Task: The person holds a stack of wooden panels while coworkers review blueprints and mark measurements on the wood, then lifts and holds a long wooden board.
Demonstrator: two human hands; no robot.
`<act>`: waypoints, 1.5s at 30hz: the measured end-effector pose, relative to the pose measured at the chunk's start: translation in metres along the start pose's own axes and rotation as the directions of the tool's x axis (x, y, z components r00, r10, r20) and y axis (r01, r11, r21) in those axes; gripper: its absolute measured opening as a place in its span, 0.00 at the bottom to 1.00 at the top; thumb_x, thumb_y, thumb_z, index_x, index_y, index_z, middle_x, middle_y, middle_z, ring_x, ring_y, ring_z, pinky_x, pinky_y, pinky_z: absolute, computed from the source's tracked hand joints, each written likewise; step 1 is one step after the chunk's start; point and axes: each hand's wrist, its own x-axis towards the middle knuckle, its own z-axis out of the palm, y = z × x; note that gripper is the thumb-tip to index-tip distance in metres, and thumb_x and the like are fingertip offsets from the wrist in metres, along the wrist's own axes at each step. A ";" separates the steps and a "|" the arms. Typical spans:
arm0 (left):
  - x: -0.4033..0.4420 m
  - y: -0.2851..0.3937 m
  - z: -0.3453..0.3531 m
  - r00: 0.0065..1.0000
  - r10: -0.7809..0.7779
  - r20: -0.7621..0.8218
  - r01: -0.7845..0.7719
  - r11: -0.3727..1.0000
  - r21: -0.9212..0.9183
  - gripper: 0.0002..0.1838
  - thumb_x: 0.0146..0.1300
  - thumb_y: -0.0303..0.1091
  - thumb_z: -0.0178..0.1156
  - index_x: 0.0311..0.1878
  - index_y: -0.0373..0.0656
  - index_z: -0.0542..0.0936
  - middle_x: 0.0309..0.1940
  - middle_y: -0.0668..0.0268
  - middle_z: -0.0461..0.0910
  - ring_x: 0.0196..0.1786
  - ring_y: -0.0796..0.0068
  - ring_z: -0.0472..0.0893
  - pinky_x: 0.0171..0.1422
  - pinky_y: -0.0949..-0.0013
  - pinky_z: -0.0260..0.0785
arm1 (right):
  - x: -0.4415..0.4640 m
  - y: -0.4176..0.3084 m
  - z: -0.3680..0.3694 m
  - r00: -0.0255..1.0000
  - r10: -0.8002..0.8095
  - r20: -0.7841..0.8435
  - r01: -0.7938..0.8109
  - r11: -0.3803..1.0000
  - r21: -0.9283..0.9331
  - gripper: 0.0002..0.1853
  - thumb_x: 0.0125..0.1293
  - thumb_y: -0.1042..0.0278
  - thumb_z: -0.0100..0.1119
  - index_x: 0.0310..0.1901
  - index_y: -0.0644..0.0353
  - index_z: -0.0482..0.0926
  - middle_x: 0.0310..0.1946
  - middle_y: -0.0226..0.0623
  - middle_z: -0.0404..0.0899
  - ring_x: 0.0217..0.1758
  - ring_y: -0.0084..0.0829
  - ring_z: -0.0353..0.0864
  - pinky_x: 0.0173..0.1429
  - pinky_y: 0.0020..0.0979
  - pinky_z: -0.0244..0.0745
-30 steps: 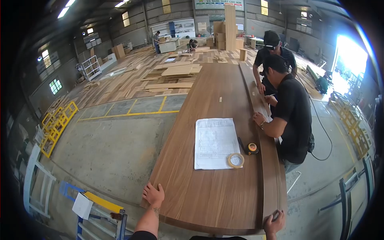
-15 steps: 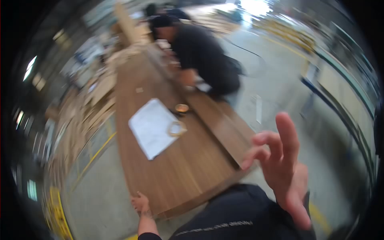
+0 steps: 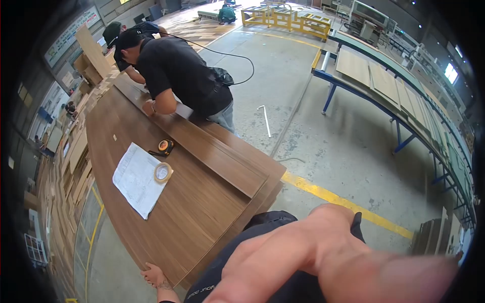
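Near a corner of the wooden panel, the left hand touches the edge; whether its fingers pinch it, I cannot tell. The panel slants across the left half of the view, bearing a paper sheet, a tape roll and a tape measure. Close to the camera is the right hand, its fingertips unclear, so I cannot tell its grip.

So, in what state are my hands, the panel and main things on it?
Large panel: lying flat
Left hand: at panel's edge, grip unclear
Right hand: raised near camera, fingers unclear
Narrow board: lying on panel
Paper: unfolded
Tape roll: flat, on paper's edge
Tape measure: lying beside paper
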 end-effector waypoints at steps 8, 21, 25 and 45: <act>0.000 -0.002 0.006 1.000 -0.002 0.012 0.003 0.999 -0.039 0.39 0.70 0.67 0.45 0.74 0.49 0.61 0.71 0.50 0.66 0.72 0.48 0.67 0.69 0.39 0.58 | 0.008 0.005 0.001 0.998 -0.023 0.059 0.025 0.999 -0.033 0.34 0.64 0.37 0.65 0.64 0.52 0.75 0.70 0.54 0.61 0.63 0.45 0.72 0.56 0.38 0.74; 0.000 -0.006 0.003 0.999 0.024 0.022 -0.023 0.997 -0.067 0.39 0.70 0.66 0.47 0.74 0.47 0.62 0.70 0.47 0.66 0.72 0.44 0.66 0.70 0.39 0.58 | 0.014 0.071 -0.033 0.984 0.041 0.176 0.018 0.946 -0.325 0.36 0.64 0.40 0.67 0.63 0.62 0.74 0.63 0.53 0.75 0.55 0.41 0.81 0.52 0.35 0.76; -0.008 -0.002 -0.005 0.999 0.010 0.049 -0.006 0.996 -0.085 0.38 0.70 0.65 0.48 0.73 0.46 0.63 0.70 0.48 0.66 0.72 0.44 0.66 0.70 0.39 0.58 | -0.044 0.165 -0.041 0.875 0.434 -0.215 -0.481 0.727 -0.490 0.27 0.66 0.53 0.66 0.60 0.62 0.77 0.56 0.43 0.83 0.52 0.34 0.84 0.51 0.33 0.77; -0.013 0.002 0.000 0.997 0.031 -0.071 -0.035 0.998 -0.061 0.34 0.72 0.57 0.53 0.72 0.44 0.64 0.70 0.51 0.68 0.72 0.46 0.66 0.73 0.41 0.56 | -0.176 0.562 0.048 0.439 0.715 -0.544 -0.774 0.609 0.176 0.24 0.73 0.65 0.60 0.17 0.58 0.66 0.15 0.21 0.64 0.21 0.15 0.57 0.24 0.29 0.51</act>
